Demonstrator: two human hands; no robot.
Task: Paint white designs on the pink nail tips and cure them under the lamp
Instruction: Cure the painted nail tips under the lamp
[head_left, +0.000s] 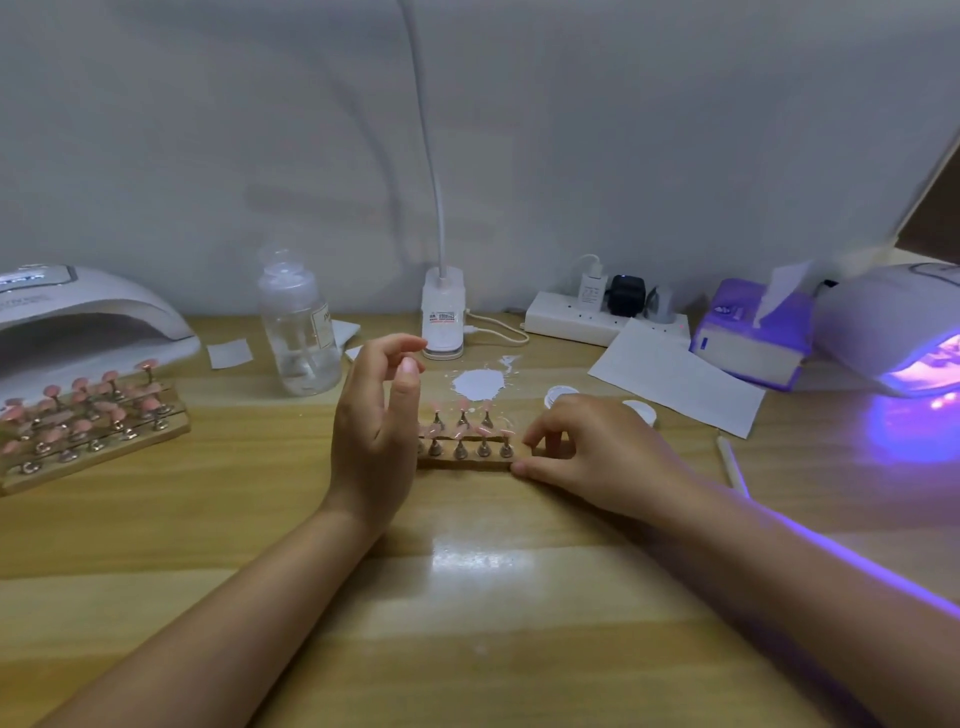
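Our right hand (587, 447) pinches the wooden nail-tip stand (467, 457) to steady it; our left hand (376, 421) hovers relaxed, holding nothing.

A: Work surface? B: Wooden table (156, 571), pale grain, with a bright glare patch near centre. A: Backdrop? B: Plain grey-white wall (208, 130) right behind the table. A: Lighting? B: Violet glow spills across the table's right side.
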